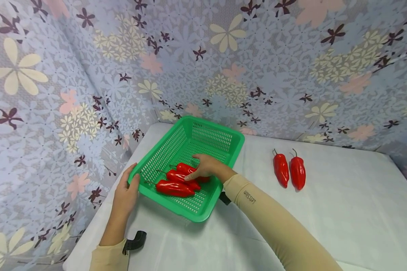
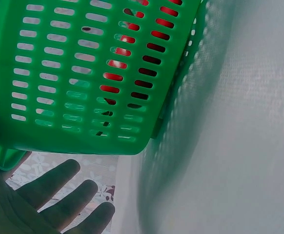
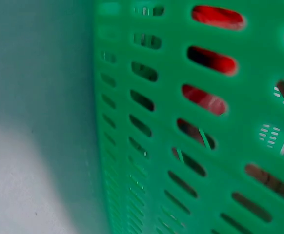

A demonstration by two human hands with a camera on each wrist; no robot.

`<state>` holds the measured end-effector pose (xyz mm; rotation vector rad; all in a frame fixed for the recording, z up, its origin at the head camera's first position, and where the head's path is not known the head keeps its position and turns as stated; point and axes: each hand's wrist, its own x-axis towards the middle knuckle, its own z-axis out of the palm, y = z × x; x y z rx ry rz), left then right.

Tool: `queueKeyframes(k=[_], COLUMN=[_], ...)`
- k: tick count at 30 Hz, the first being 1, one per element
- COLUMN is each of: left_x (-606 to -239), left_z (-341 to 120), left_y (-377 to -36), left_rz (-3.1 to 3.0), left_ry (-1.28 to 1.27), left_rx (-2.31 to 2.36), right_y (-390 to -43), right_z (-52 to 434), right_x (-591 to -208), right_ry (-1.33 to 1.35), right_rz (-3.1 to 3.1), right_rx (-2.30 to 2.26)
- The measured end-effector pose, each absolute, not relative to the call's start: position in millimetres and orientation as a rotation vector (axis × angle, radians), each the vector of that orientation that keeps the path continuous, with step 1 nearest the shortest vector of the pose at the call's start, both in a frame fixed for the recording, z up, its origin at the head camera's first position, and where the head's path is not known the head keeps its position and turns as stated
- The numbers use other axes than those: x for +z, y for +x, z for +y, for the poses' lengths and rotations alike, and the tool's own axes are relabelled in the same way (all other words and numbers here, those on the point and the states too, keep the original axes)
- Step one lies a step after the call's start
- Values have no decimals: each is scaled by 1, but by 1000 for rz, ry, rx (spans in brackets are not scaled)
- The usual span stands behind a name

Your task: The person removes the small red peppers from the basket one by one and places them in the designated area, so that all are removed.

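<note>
A green slotted basket (image 1: 190, 165) sits on the white table (image 1: 325, 210) near the floral-cloth corner, with three red peppers (image 1: 176, 187) lying in it. The left hand (image 1: 127, 192) grips the basket's near-left rim, thumb over the edge, while the right hand (image 1: 207, 167) reaches inside, its grip resting with relaxed fingers on the peppers. Two more red peppers (image 1: 289, 171) lie side by side on the table, well apart to the right.
</note>
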<state>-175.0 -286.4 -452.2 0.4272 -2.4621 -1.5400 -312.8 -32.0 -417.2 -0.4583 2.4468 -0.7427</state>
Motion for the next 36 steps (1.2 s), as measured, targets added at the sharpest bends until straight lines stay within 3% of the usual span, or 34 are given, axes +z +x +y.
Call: queueKeyframes(k=[36], left_x=[-454], left_z=[-285], left_y=[-176], left_rz=[-2435], left_ry=[452], left_rx=[-1571], right_y=[-315], right_z=[-29], right_x=[-419], right_ry=[-592], right_rz=[2339], right_rx=[-1023])
